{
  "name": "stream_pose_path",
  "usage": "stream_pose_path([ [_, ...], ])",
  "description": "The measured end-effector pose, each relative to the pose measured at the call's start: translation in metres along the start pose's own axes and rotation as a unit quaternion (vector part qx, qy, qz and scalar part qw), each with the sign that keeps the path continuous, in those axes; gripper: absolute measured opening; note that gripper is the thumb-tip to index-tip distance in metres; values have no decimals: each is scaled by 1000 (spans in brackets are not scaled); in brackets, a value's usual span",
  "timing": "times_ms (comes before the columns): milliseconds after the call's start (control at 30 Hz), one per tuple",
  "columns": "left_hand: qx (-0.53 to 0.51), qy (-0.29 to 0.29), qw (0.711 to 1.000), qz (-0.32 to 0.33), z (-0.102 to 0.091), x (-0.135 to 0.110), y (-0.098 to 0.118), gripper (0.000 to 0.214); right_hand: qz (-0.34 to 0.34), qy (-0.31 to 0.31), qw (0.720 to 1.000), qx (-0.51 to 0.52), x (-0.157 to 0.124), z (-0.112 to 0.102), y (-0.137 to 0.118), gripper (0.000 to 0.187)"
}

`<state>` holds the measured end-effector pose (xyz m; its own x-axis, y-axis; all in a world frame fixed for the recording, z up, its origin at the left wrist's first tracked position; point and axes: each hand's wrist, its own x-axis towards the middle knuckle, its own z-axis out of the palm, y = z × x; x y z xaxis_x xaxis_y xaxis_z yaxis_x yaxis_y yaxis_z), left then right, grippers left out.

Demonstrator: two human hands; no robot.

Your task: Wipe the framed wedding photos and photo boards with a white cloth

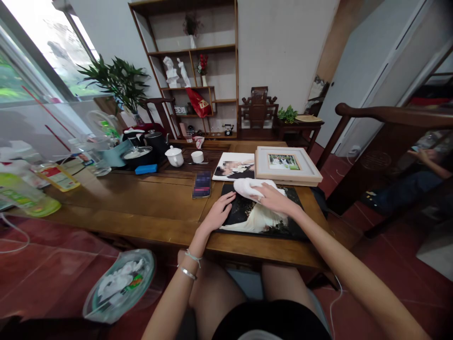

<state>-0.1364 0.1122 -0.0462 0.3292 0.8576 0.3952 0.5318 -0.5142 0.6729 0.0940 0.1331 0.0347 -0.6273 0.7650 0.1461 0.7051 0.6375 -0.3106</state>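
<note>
A dark photo panel with a pale gown pictured on it lies flat near the front edge of the wooden table. My right hand grips a folded white cloth and presses it on the panel's upper part. At the panel's left edge rests my left hand, fingers stretched out and holding nothing. Just beyond the panel are a smaller photo print and a pale wooden picture frame. To the left of these lies a phone with its screen lit.
The wooden table also bears a white lidded cup, a small white bowl, a blue sponge, a black pot and bottles. A lined trash bin stands below. At right is a wooden chair; a person sits behind it.
</note>
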Motion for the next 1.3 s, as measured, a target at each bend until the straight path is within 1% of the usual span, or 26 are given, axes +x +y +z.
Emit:
stream_pose_path([
  [133, 16, 5, 1000, -16, 1, 0, -2, 39, -40, -37, 998, 22, 50, -8, -11, 37],
  [200, 20, 7, 1000, -17, 1, 0, -3, 38, -44, -51, 997, 25, 64, -8, -16, 41],
  [267, 19, 9, 1000, -14, 1, -1, -2, 38, -40, -58, 997, 26, 68, -7, -17, 43],
  [333, 17, 9, 1000, -13, 1, -1, -1, 38, -31, -58, 997, 26, 61, -7, -12, 44],
  [400, 13, 3, 1000, -10, 0, -1, 1, 39, -21, -56, 998, 25, 45, -10, -2, 45],
  [533, -1, -10, 1000, 1, -1, 0, 4, 40, 6, -54, 998, 12, -2, -25, 21, 48],
  [600, -5, -8, 1000, 4, -1, 0, 5, 40, 33, -58, 998, -7, -26, -35, 29, 49],
  [667, -4, -7, 1000, 5, -2, 0, 5, 40, 63, -69, 995, -33, -44, -42, 32, 42],
  [733, 0, -7, 1000, 4, -2, -1, 4, 40, 70, -77, 993, -57, -51, -43, 30, 34],
  [800, 1, -9, 1000, 1, -2, -1, 4, 40, 46, -68, 994, -77, -48, -35, 25, 33],
  [900, -2, -11, 1000, -4, -3, 0, 4, 40, -10, -37, 996, -82, -31, -15, 17, 30],
  [967, -4, -13, 1000, -8, -3, 0, 5, 40, -22, -34, 996, -74, -22, -3, 9, 32],
  [1033, -6, -14, 1000, -11, -3, 0, 6, 40, -24, -43, 996, -70, -22, 7, -4, 35],
  [1100, -7, -13, 1000, -14, -3, -1, 7, 40, -48, -58, 995, -68, -31, 12, -24, 38],
  [1200, -6, -12, 1000, -17, -4, -1, 9, 40, -109, -91, 988, -62, -56, 18, -58, 44],
  [1267, -6, -11, 1000, -14, -5, -1, 9, 39, -136, -111, 983, -60, -69, 19, -72, 43],
  [1300, -5, -12, 1000, -12, -4, -1, 8, 39, -142, -117, 981, -59, -73, 18, -74, 44],
])
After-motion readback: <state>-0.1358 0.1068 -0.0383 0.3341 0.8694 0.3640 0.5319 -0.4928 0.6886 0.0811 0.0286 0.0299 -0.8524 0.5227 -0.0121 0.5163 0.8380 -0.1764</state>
